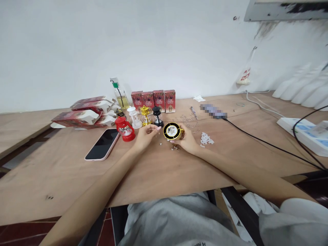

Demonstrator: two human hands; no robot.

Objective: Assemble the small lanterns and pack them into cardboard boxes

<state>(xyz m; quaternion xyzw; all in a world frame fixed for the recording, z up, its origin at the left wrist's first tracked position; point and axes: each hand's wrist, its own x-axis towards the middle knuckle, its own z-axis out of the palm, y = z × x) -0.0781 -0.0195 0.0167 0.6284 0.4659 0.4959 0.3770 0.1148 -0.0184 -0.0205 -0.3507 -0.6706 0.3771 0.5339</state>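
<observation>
A small gold lantern (172,131) is held in my right hand (189,140), its round underside turned toward me. That base has a black ring with a gold rim, and small silvery parts show in its pale centre. Just left of it, my left hand (146,137) is closed in a pinch; what sits between the fingertips is too small to make out. Below the lantern lie several button cells (175,147) on the table. Close behind my left hand stand a black lantern (158,117), another gold lantern (145,115), a white lantern (134,117) and a red lantern (125,129).
Red boxes (169,101) stand upright near the wall; flattened or open ones (77,118) pile at left. A phone (102,145), a pump bottle (120,95), white plastic tabs (206,138), a screwdriver (194,112) and a black cable (261,138) lie or stand around.
</observation>
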